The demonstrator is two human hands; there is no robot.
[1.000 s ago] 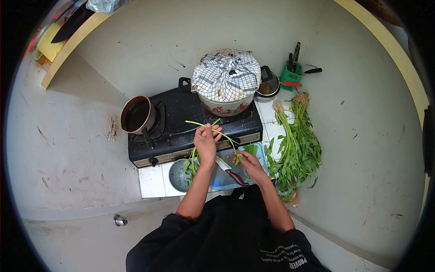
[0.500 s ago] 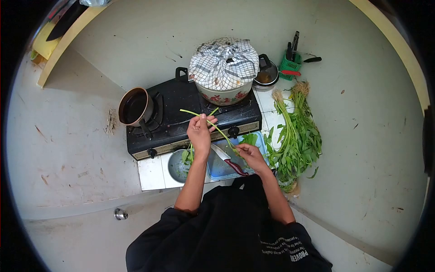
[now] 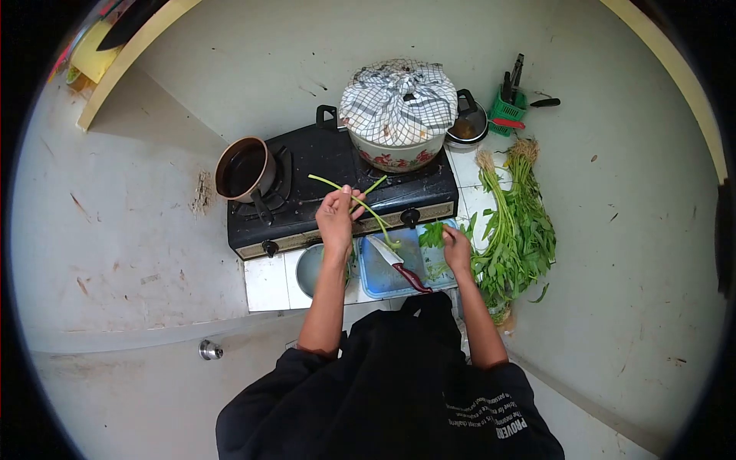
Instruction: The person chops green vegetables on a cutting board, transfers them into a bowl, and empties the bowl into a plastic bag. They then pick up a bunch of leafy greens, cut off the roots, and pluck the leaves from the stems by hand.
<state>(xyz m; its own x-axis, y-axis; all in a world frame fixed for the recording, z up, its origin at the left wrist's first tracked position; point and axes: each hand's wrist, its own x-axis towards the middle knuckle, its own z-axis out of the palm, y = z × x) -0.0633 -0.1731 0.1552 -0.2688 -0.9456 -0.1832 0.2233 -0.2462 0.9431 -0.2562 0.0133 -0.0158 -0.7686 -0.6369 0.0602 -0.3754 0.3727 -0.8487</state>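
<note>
My left hand (image 3: 335, 220) is closed around two thin green stems (image 3: 371, 215), which cross above it near the stove's front edge. One stem hangs down toward the tray, its lower end bent. Over the right side of the blue tray (image 3: 374, 287), my right hand (image 3: 458, 251) has its fingers pinched at the edge of some green leaves (image 3: 433, 234). What lies between those fingertips is partly hidden. A knife (image 3: 408, 271) with a dark red handle rests on the tray, pointing up and left. Left of the tray, partly behind my left forearm, stands a grey bowl (image 3: 307, 270).
Behind is a black two-burner stove (image 3: 307, 165) with a small pot (image 3: 247, 170) and a large cloth-covered pot (image 3: 399, 146). Bundles of leafy greens with roots (image 3: 515, 226) lie at right. A green basket (image 3: 507, 113) of utensils and a lidded pan (image 3: 468, 125) stand behind them.
My right hand has let go of the stem and moved right, to the leaves over the tray. My left hand keeps the stems. The whole view has shifted slightly.
</note>
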